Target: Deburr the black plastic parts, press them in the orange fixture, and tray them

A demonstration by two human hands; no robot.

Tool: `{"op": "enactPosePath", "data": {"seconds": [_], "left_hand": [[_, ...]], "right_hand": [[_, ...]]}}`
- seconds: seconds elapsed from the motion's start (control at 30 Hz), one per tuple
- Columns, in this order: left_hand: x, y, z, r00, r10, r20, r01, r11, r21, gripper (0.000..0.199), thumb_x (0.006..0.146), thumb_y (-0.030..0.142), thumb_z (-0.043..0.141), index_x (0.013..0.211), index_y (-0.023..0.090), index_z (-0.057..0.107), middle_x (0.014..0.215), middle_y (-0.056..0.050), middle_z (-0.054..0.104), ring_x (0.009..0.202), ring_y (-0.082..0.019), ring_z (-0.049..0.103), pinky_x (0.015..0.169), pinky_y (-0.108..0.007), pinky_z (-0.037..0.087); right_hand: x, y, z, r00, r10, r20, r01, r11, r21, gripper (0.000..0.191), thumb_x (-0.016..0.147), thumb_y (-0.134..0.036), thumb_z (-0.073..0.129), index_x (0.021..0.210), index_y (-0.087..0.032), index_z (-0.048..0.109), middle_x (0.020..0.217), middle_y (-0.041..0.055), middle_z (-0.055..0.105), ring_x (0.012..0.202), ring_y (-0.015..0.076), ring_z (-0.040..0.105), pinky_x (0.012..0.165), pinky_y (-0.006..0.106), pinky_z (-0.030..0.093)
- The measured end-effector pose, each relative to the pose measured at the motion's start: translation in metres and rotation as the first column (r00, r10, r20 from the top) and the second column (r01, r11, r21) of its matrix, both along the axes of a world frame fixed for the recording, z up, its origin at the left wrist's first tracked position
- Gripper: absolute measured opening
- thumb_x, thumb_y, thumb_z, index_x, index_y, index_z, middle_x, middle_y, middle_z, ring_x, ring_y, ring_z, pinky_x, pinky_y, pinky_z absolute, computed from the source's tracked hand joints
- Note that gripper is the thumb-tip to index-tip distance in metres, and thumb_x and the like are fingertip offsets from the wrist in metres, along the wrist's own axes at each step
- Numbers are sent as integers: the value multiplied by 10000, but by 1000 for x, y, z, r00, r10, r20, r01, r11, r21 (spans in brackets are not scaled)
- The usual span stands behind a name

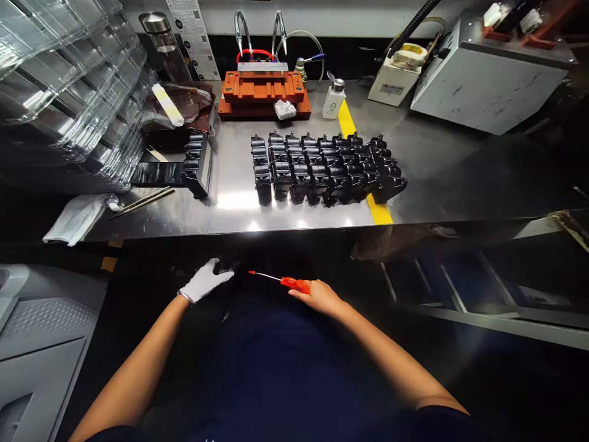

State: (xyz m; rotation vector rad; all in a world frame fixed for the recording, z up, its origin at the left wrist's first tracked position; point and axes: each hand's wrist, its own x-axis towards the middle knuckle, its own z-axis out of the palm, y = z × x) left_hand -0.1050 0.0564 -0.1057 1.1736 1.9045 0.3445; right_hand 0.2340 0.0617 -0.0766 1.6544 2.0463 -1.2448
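Fingers (300, 296) on the right hand (326, 298) grip a red-handled screwdriver (294, 284), prob for steering, but can't tell what the gloved left hand (202, 283) grips.

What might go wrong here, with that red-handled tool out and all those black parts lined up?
The right hand holds the red-handled tool with its tip aimed towards the gloved left hand, so a slip might jab it. The black parts stand packed close together; a knock to one could disturb its neighbours. The crumpled white item lies at the bench's front edge and might slip off.
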Motion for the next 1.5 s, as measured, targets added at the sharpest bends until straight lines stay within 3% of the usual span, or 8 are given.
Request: {"op": "enactPosePath", "data": {"seconds": [0.13,0.53,0.8,1.1,1.2,1.33,1.43,1.5], "left_hand": [[13,21,-11,971,227,82,-228,974,5,526,751,516,580,1084,111,613,1086,-166,707,1063,-283,649,904,-352,495],[38,30,-18,975,221,20,-219,973,-70,704,762,458,624,1285,6,488,1286,-268,584,1225,-336,550,994,-374,438],[27,13,-6,999,-42,0,42,998,-40,636,717,579,585,1150,114,581,1197,-189,655,1146,-322,599,953,-382,464],[24,5,0,977,-208,-40,204,976,-70,609,754,570,512,1154,113,563,1147,-171,663,1086,-320,620,938,-391,467],[22,2,33,959,-283,-28,278,952,-129,666,736,572,554,1203,97,564,1214,-185,639,1139,-335,593,984,-404,446],[18,16,122,873,-412,263,448,889,-95,575,752,538,603,1217,199,591,1207,-79,666,1109,-291,614,934,-371,495],[26,60,181,940,-326,104,313,942,125,523,752,528,614,1154,192,612,1062,-46,705,969,-262,650,831,-344,538],[37,107,197,982,-155,-109,179,946,271,521,755,503,603,1149,163,603,1050,-58,696,941,-249,648,822,-348,535]], "right_hand": [[-11,-16,-1,993,113,-33,-113,994,5,577,822,-741,420,929,-236,679,815,38,711,765,214,664,622,255,408],[-22,-27,-7,976,215,7,-216,976,43,612,840,-758,360,929,-229,655,829,60,723,809,239,688,658,267,425],[-17,-10,-8,990,-4,139,-10,995,103,599,868,-734,331,975,-224,628,846,59,724,834,250,695,639,275,427],[-14,-5,-11,997,-26,76,19,996,91,560,857,-723,381,906,-229,642,823,56,718,822,248,692,640,270,418],[-5,-4,-11,996,-85,38,82,994,75,516,868,-690,399,901,-233,635,819,41,714,827,240,688,647,264,409],[9,-6,-15,988,-155,20,154,986,62,465,880,-644,416,947,-234,624,839,38,715,845,246,687,667,273,405],[8,-10,-18,991,-135,11,134,988,72,456,883,-631,424,970,-227,615,871,52,722,864,257,689,679,283,408],[3,-13,-17,994,-109,5,108,990,95,443,889,-615,428,974,-221,612,895,65,726,883,263,690,694,290,413]]}}
